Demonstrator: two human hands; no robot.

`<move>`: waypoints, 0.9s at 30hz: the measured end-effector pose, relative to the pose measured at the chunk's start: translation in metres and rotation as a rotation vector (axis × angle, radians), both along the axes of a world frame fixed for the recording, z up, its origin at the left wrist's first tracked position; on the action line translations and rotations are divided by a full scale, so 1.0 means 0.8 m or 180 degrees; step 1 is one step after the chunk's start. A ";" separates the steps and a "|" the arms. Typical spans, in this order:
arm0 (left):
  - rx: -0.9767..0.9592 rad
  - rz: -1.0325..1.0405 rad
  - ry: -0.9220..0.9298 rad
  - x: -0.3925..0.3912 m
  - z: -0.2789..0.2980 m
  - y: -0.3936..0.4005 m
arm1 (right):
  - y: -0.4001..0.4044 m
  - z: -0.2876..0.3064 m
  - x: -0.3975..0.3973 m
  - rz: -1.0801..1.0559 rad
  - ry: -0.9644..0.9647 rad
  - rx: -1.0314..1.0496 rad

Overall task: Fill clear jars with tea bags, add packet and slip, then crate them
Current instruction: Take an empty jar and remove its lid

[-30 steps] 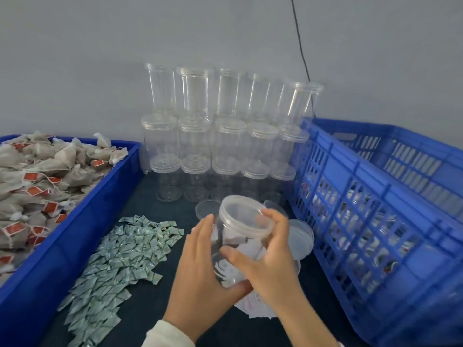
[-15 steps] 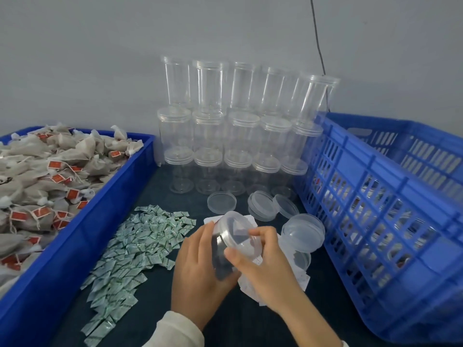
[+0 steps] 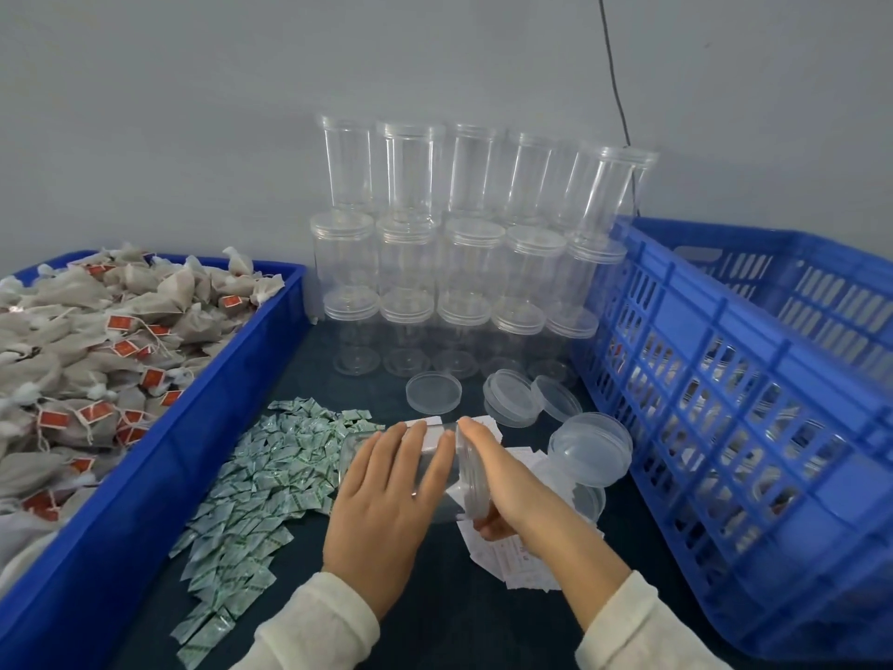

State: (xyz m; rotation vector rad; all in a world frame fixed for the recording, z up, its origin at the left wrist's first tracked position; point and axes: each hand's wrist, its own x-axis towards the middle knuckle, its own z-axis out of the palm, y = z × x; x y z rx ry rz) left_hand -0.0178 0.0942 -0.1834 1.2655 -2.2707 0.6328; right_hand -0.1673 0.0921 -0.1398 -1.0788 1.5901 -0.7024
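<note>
Head view, frame centre: left hand [image 3: 386,495] clasps empty clear jar [image 3: 435,476], light, slick, thin-walled; right hand [image 3: 502,481] grips its lid [image 3: 471,481]. Hold the body.

A dark surface [image 3: 425,616] forms a narrow lane between a blue tray [image 3: 159,456] heaped with tea bags on the left and a tall blue crate [image 3: 725,403] on the right. Stacked clear jars [image 3: 449,244] wall off the far end. Green packets [image 3: 256,481], loose lids [image 3: 433,390] and paper slips [image 3: 512,563] cover most of the lane; bare surface shows only nearest the person, between the sleeves.
</note>
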 end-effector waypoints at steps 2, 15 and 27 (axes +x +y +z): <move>0.0085 0.0014 0.0040 -0.001 0.000 -0.001 | -0.001 -0.006 0.004 -0.0040 -0.0188 -0.0083; 0.1173 -0.0103 0.0730 0.003 0.031 -0.006 | 0.000 0.003 -0.024 0.1002 0.0982 -0.1693; 0.1175 -0.0163 0.0310 0.013 0.023 -0.002 | -0.008 0.015 -0.065 0.1490 0.0459 -0.0998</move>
